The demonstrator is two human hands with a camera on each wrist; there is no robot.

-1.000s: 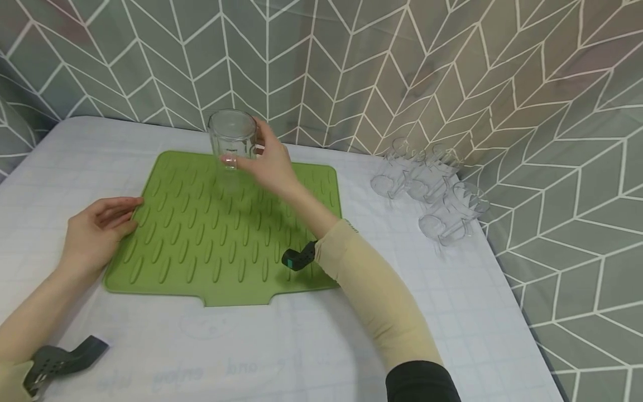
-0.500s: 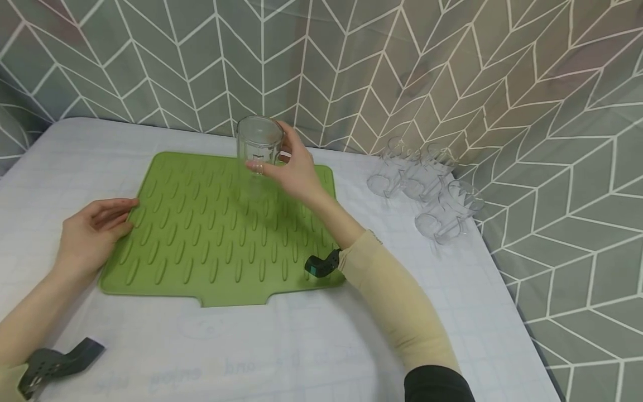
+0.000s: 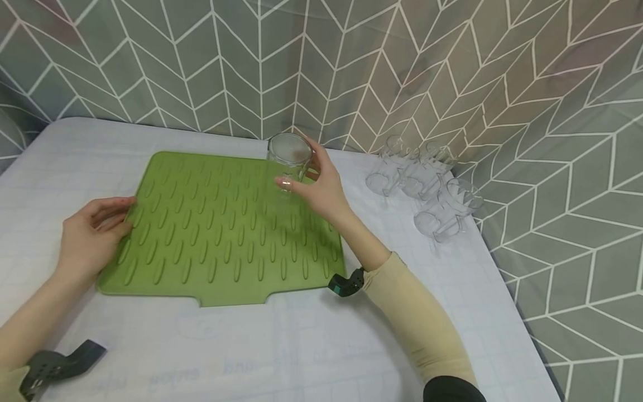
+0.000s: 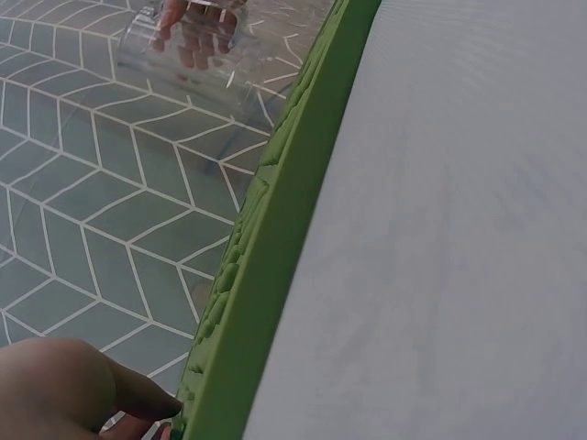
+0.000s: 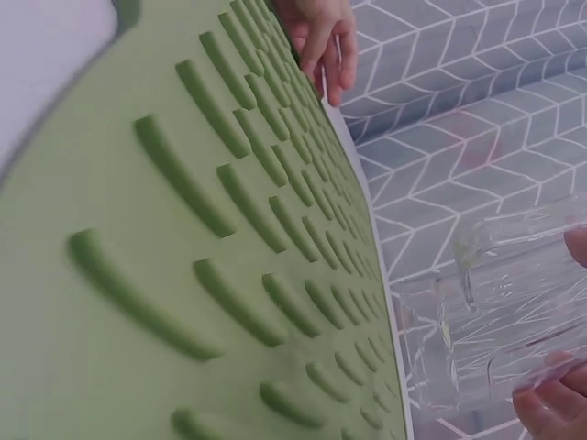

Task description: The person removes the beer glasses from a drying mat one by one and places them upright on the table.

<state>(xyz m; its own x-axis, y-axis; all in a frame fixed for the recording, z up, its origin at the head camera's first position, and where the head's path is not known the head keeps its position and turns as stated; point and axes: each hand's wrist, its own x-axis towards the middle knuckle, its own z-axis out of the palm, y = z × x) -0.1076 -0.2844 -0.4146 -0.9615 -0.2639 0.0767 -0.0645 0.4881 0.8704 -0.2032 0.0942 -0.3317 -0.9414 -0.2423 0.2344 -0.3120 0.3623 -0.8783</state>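
My right hand [image 3: 321,184] grips a clear glass mug [image 3: 289,149] over the far right part of a green ridged mat [image 3: 201,234]. The thumb lies across the near side of the mug, and the other fingers are partly hidden behind it. In the right wrist view the mug [image 5: 495,321] shows its handle, with fingertips [image 5: 550,403] against the glass. My left hand [image 3: 92,234] is at the mat's left edge, its fingers loosely bent and their tips touching the rim. The left wrist view shows the thumb and a finger at the mat's edge [image 4: 275,238].
Several clear mugs [image 3: 437,215] stand close together at the right rear of the table, right of the mat. A white cloth [image 3: 226,346] covers the table. Behind it and to the right hangs a patterned grey-green curtain [image 3: 201,61].
My right hand has carried the mug rightward and slightly nearer over the mat, from its far middle to its far right. The left hand has stayed at the mat's left edge.
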